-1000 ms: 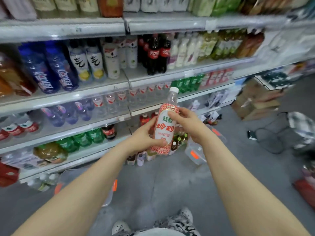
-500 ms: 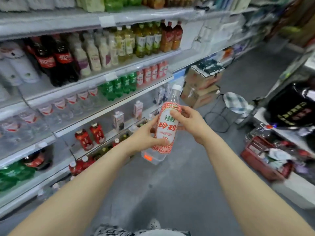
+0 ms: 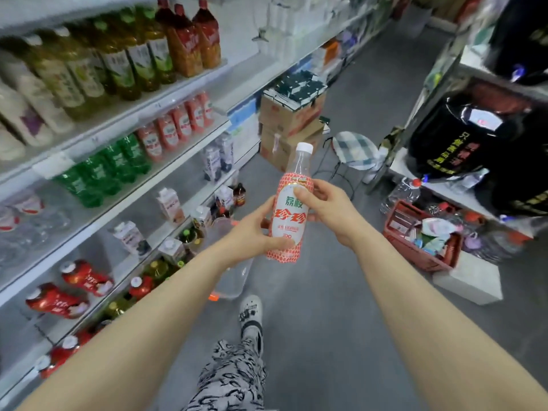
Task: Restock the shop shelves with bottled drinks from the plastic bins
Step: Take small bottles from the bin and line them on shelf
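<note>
I hold one clear bottle with a white cap and a red-and-white label (image 3: 292, 223) upright in front of me, over the aisle floor. My left hand (image 3: 252, 232) grips its lower half from the left. My right hand (image 3: 327, 207) grips the upper label from the right, thumb across the front. The shop shelves (image 3: 166, 161) run along my left, stocked with green, red, yellow and white bottles and cartons. A clear plastic bin (image 3: 234, 277) stands on the floor below my left forearm, partly hidden by it.
Stacked cardboard boxes (image 3: 292, 123) stand further down the aisle beside a small stool with a checked cushion (image 3: 354, 151). A red basket of odds and ends (image 3: 421, 235) sits on the floor at the right, under a rack of dark goods. My foot (image 3: 252, 315) is on the grey floor.
The view has swung right along the aisle, so the shelves slid left and the boxes, stool and red basket came closer. Both hands keep the same hold on the bottle.
</note>
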A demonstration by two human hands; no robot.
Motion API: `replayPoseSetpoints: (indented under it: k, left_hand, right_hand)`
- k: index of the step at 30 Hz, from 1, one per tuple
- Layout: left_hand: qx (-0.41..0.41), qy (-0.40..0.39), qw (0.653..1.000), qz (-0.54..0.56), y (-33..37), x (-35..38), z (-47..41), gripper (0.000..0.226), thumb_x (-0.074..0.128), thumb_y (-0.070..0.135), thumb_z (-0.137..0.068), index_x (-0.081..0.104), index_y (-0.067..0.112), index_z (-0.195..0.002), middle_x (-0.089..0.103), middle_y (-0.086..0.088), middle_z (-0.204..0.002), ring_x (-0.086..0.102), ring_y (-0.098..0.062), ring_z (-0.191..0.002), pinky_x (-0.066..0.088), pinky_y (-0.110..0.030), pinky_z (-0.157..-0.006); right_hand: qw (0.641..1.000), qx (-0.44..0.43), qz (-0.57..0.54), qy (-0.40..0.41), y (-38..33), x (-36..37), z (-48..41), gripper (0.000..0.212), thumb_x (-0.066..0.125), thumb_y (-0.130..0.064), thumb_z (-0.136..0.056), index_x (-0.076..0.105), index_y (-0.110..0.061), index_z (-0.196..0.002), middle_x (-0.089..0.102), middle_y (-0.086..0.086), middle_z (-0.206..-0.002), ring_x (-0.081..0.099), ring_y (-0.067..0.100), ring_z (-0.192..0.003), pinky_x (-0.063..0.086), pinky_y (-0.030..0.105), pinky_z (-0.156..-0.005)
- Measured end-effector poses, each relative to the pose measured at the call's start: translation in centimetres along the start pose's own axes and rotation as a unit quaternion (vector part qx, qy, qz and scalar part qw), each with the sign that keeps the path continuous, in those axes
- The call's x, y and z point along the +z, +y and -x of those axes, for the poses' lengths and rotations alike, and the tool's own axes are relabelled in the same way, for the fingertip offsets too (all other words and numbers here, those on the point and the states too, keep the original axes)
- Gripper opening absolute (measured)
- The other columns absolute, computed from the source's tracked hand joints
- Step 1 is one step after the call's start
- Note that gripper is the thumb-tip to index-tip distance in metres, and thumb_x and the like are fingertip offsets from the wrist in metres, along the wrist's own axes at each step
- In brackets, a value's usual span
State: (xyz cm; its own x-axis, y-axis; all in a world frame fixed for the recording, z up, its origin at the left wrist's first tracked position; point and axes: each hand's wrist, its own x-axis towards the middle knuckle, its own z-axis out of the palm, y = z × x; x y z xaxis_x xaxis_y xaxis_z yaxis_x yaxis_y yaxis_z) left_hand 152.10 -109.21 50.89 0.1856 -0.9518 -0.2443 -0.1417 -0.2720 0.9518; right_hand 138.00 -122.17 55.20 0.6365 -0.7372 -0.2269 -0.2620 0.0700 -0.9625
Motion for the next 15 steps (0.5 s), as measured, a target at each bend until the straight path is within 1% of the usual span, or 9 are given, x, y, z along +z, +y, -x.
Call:
replayPoseSetpoints:
  k: [3, 5, 7, 9, 11, 12, 15]
  left_hand:
    - [0.007, -0.010, 1.000, -0.007, 0.4, -1.1, -6.1, 0.093, 0.086, 0.032, -0.071, 0.032, 0.051, -0.144, 0.070, 0.007, -0.114, 0.067, -0.012, -0.104, 0.060, -0.039, -0.085]
    - [0.004, -0.012, 1.000, -0.011, 1.1, -2.3, -10.2, 0.095, 0.086, 0.035, -0.069, 0.030, 0.053, -0.144, 0.070, 0.010, -0.113, 0.066, -0.011, -0.105, 0.059, -0.041, -0.086]
    - [0.000, -0.014, 1.000, -0.006, 1.9, -3.3, -13.8, 0.093, 0.085, 0.029, -0.073, 0.030, 0.054, -0.144, 0.069, 0.012, -0.113, 0.066, -0.010, -0.103, 0.060, -0.039, -0.085]
    - [0.000, -0.013, 1.000, -0.006, 3.1, -4.6, -17.4, 0.089, 0.083, 0.024, -0.077, 0.030, 0.059, -0.138, 0.069, 0.013, -0.111, 0.067, -0.010, -0.102, 0.061, -0.034, -0.080]
    - [-0.010, -0.010, 1.000, -0.011, 4.0, -5.8, -20.9, 0.084, 0.082, 0.023, -0.078, 0.029, 0.064, -0.128, 0.068, 0.016, -0.108, 0.067, -0.010, -0.102, 0.060, -0.028, -0.071]
    - [-0.015, -0.007, 1.000, -0.010, 4.3, -6.2, -22.4, 0.084, 0.082, 0.023, -0.078, 0.029, 0.065, -0.126, 0.067, 0.016, -0.108, 0.066, -0.011, -0.103, 0.060, -0.028, -0.071]
    - [-0.016, 0.005, 1.000, -0.026, 5.4, -7.3, -26.7, 0.091, 0.084, 0.027, -0.075, 0.027, 0.059, -0.138, 0.068, 0.015, -0.110, 0.066, -0.010, -0.103, 0.059, -0.038, -0.085]
  right_hand:
    - [1.000, 0.004, 0.000, 0.014, -0.5, -2.1, -5.3, 0.030, 0.069, -0.026, -0.095, 0.061, -0.016, -0.121, 0.074, -0.001, -0.107, 0.074, 0.009, -0.091, 0.058, 0.021, -0.069]
    - [1.000, 0.007, -0.001, 0.020, -1.0, -3.4, -9.2, 0.027, 0.069, -0.026, -0.094, 0.062, -0.018, -0.119, 0.074, -0.002, -0.107, 0.074, 0.009, -0.092, 0.058, 0.022, -0.070]
    - [1.000, 0.016, 0.003, 0.017, -1.8, -4.6, -13.0, 0.023, 0.069, -0.028, -0.094, 0.062, -0.022, -0.116, 0.074, -0.003, -0.107, 0.073, 0.008, -0.092, 0.058, 0.023, -0.072]
    - [1.000, 0.018, 0.006, 0.017, -2.7, -5.7, -16.7, 0.022, 0.069, -0.029, -0.094, 0.061, -0.025, -0.114, 0.073, -0.005, -0.107, 0.073, 0.006, -0.092, 0.058, 0.021, -0.071]
    - [1.000, 0.017, 0.003, 0.014, -3.5, -6.8, -20.2, 0.025, 0.069, -0.030, -0.094, 0.061, -0.023, -0.117, 0.073, -0.005, -0.107, 0.073, 0.006, -0.092, 0.058, 0.021, -0.070]
    - [1.000, 0.018, 0.000, 0.011, -3.9, -7.4, -21.7, 0.027, 0.069, -0.029, -0.094, 0.061, -0.021, -0.119, 0.073, -0.004, -0.108, 0.073, 0.007, -0.092, 0.058, 0.022, -0.070]
    - [1.000, 0.017, 0.004, 0.004, -4.6, -9.0, -26.3, 0.034, 0.069, -0.028, -0.094, 0.061, -0.016, -0.125, 0.073, 0.000, -0.112, 0.073, 0.010, -0.096, 0.060, 0.024, -0.072]
